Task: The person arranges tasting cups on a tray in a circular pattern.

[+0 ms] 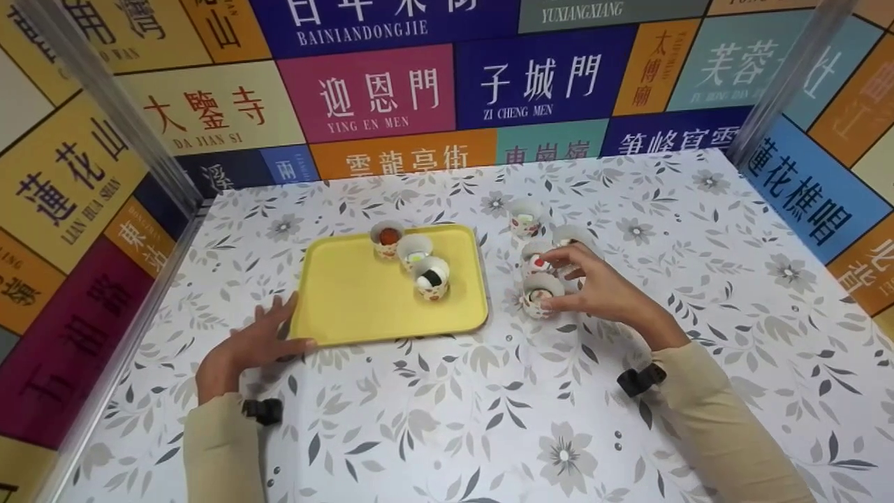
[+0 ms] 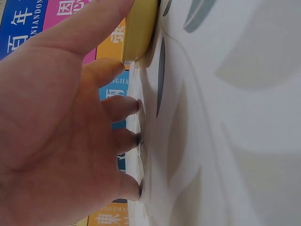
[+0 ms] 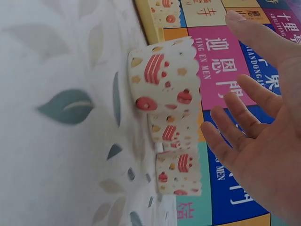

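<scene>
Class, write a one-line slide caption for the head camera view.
Left hand rests on the yellow tray holding three paper cups; open right hand reaches among four cups on the floral tablecloth.

floral table (image 1: 628, 419), yellow tray (image 1: 349, 300), paper cups (image 1: 541, 293)

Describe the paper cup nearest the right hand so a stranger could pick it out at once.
Start at the yellow tray on the floral tablecloth; just to its right stands a loose cluster of four patterned paper cups. The one meant is the front cup, nearest the viewer, right beside the right hand. Unlike its neighbours it sits closest to the tray's near right corner, at the thumb.
</scene>
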`<state>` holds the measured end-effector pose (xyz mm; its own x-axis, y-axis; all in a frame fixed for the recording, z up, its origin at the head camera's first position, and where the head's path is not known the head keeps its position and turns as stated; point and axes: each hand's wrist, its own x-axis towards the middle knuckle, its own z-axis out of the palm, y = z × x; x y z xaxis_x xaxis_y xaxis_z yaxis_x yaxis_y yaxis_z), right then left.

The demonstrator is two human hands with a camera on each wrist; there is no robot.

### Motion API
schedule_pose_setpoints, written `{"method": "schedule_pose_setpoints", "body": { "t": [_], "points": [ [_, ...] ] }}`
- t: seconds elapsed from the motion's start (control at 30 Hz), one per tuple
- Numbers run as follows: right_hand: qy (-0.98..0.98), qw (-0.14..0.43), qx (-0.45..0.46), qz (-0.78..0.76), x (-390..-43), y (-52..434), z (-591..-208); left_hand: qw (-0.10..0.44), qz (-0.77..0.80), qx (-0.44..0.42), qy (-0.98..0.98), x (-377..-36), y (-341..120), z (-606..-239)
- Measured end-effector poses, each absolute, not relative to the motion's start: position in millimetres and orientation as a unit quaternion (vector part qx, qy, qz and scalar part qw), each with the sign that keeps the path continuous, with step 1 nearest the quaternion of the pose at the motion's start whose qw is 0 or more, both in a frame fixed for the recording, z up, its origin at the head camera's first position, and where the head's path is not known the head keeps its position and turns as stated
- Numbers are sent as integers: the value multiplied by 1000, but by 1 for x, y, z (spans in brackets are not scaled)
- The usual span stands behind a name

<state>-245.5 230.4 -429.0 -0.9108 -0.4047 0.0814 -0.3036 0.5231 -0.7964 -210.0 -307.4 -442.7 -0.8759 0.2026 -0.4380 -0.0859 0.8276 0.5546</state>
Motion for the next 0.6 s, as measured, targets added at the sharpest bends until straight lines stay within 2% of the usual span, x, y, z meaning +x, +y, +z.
{"method": "schedule_pose_setpoints", "body": {
  "t": [0.6],
  "points": [
    [867, 114, -161, -458, -248, 240, -448, 257, 296, 13, 920, -211, -307, -442]
  ]
}}
